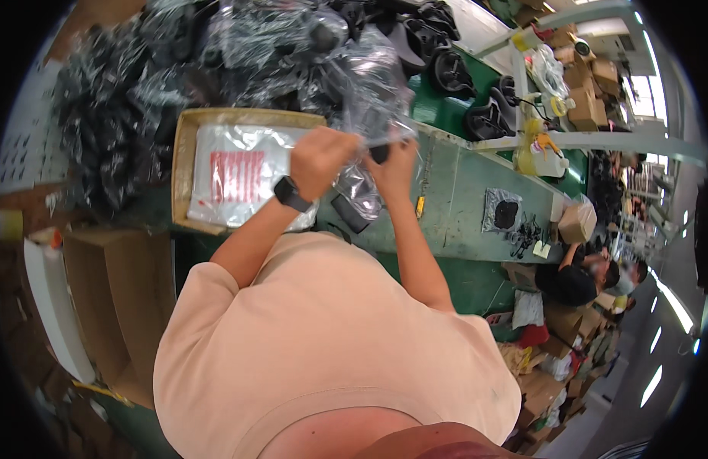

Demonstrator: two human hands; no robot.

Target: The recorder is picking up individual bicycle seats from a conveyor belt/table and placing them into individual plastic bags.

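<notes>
A clear plastic bag (375, 96) stretches up and away from my two hands over the green worktable (453, 191). My left hand (322, 162), with a dark watch on its wrist, is closed in a pinch at the bag's near left edge. On the other side, my right hand (394, 167) grips the bag's near right edge, beside a small black piece (379, 154). More clear film hangs below and between the hands. A dark flat rectangular item (349, 213) lies just under them. Glare on the film hides what the bag contains.
Left of my hands, an open cardboard box (181, 164) holds flat silvery bags with red print (239, 177). Plastic-wrapped black goods (140, 92) are heaped behind it. Black moulded parts (451, 74) lie far right, near a white frame (599, 141). Another person (572, 279) handles a carton.
</notes>
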